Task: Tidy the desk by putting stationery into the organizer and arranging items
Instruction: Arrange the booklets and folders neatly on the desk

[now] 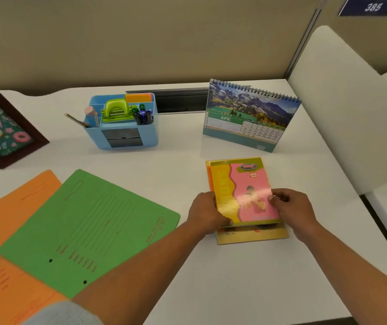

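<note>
Left hand (207, 213): fingers curled round the left edge of the top book (244, 191).
Right hand (293, 209): pinches the right edge of the same book.
Top book: just in front of the calendar (251, 116), between both hands.
Long side: points toward the calendar, tipped a little left.
Bottom book (253, 236): under the top one, sticks out at the near end.
Nearer hand: both the same; I think a small turn lines the books up.
Organizer (95, 136): well left of the calendar, pens inside.

We see a white bench (211, 277), a green folder (89, 231) and an orange folder (7, 214) at lower left, a light blue organizer (95, 137) with a lime-green hole punch (116, 111), a pink-and-yellow notebook (246, 191), and a dark brown frame (2, 127) with doughnuts on teal at left.
</note>
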Motion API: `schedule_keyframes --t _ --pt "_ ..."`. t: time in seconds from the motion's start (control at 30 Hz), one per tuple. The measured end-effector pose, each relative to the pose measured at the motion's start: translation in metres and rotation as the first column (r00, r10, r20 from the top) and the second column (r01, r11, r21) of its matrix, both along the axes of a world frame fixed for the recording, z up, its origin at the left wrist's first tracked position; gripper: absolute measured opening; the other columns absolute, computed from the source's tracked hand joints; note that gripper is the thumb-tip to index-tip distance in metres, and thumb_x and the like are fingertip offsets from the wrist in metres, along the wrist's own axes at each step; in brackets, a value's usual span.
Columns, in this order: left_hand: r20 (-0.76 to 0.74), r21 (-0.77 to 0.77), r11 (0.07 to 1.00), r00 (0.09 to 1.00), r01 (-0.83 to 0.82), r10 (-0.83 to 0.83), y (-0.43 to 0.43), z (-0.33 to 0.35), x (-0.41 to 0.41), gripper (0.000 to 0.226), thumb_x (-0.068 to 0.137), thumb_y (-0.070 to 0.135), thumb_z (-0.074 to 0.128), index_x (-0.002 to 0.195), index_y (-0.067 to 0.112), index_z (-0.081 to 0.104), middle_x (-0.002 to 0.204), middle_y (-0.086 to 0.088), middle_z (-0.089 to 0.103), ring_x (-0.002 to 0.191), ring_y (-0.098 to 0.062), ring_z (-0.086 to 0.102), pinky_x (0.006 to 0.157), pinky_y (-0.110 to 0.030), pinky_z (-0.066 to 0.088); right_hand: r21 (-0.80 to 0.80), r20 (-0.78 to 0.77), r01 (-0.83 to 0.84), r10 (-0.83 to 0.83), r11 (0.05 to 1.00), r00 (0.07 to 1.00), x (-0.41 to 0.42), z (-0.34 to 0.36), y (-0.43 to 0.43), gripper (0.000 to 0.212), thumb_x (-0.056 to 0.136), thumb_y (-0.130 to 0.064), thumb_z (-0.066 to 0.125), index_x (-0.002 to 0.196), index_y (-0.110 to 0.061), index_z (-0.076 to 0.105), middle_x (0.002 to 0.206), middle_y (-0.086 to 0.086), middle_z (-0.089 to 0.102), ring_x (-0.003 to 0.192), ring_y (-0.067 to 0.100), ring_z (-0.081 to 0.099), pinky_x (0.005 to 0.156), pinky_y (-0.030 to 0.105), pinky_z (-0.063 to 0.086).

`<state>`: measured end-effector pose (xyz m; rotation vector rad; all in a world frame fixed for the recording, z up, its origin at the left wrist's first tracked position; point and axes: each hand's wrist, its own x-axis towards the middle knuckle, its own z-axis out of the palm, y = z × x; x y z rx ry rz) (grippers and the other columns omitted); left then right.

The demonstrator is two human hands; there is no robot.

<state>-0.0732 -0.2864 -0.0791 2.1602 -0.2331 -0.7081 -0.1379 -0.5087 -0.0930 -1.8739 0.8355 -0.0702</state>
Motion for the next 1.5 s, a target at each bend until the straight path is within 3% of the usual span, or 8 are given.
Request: schedule_keyframes --t 0.2,0.3,0.5,0.7,1.1,1.5 --pt "0.084 0.193 0.979 0.994 0.058 -0.076 -0.009 -0.01 -0.002 0.085 0.045 0.041 0.093 0.117 0.02 0.055 0.11 -0.002 0.054 0.098 -0.023 0.06 0.081 -0.042 0.056 -0.053 -0.013 0.008 -0.008 0.999 1.0 0.002 -0.011 -0.002 0.014 0.087 -0.013 0.068 0.095 -0.022 0.074 0.091 -0.001 0.073 0.09 0.023 0.068 0.085 0.043 0.056" --pt "0.139 0.274 0.96 0.986 0.052 -0.093 -0.012 -0.011 -0.005 0.086 0.049 0.045 0.09 0.121 0.02 0.049 0.112 -0.005 0.048 0.103 -0.024 0.056 0.082 -0.041 0.054 -0.093 -0.002 0.012 -0.013 0.996 1.0 0.002 -0.012 0.0 0.02 0.086 -0.014 0.069 0.106 -0.015 0.074 0.093 0.0 0.073 0.092 0.021 0.067 0.086 0.04 0.055" --pt "0.17 0.217 0.976 0.984 0.012 -0.05 -0.011 -0.017 -0.009 0.08 0.054 0.039 0.089 0.121 0.021 0.049 0.104 0.0 0.039 0.104 -0.024 0.053 0.082 -0.036 0.051 -0.154 0.015 -0.054 0.057 0.987 0.998 -0.002 -0.012 0.005 0.03 0.083 -0.014 0.074 0.113 -0.017 0.071 0.086 -0.009 0.067 0.081 0.015 0.063 0.084 0.033 0.052" --pt "0.183 0.225 0.974 0.983 -0.01 -0.032 -0.011 -0.018 -0.009 0.075 0.055 0.039 0.089 0.116 0.018 0.05 0.104 -0.001 0.039 0.099 -0.024 0.056 0.08 -0.038 0.053 -0.247 -0.018 -0.132 0.132 0.96 0.991 -0.004 -0.019 0.005 0.041 0.081 -0.02 0.076 0.121 -0.022 0.067 0.086 -0.005 0.062 0.074 0.014 0.056 0.08 0.033 0.051" --pt "0.206 0.195 0.981 0.978 -0.008 -0.033 -0.01 -0.022 -0.008 0.073 0.057 0.037 0.089 0.116 0.019 0.051 0.105 -0.001 0.041 0.099 -0.022 0.055 0.078 -0.033 0.049 -0.274 0.009 -0.103 0.11 0.956 0.994 -0.002 -0.024 0.006 0.041 0.082 -0.022 0.076 0.122 -0.022 0.067 0.085 -0.005 0.062 0.072 0.012 0.054 0.078 0.028 0.049" --pt "0.21 0.212 0.977 0.977 -0.013 -0.032 -0.01 -0.025 -0.007 0.075 0.057 0.038 0.089 0.119 0.019 0.05 0.111 -0.004 0.044 0.101 -0.023 0.056 0.08 -0.035 0.051 -0.313 -0.011 -0.105 0.107 0.944 0.994 -0.002 -0.026 0.005 0.042 0.083 -0.027 0.075 0.123 -0.023 0.067 0.088 -0.005 0.064 0.074 0.014 0.056 0.081 0.034 0.053"
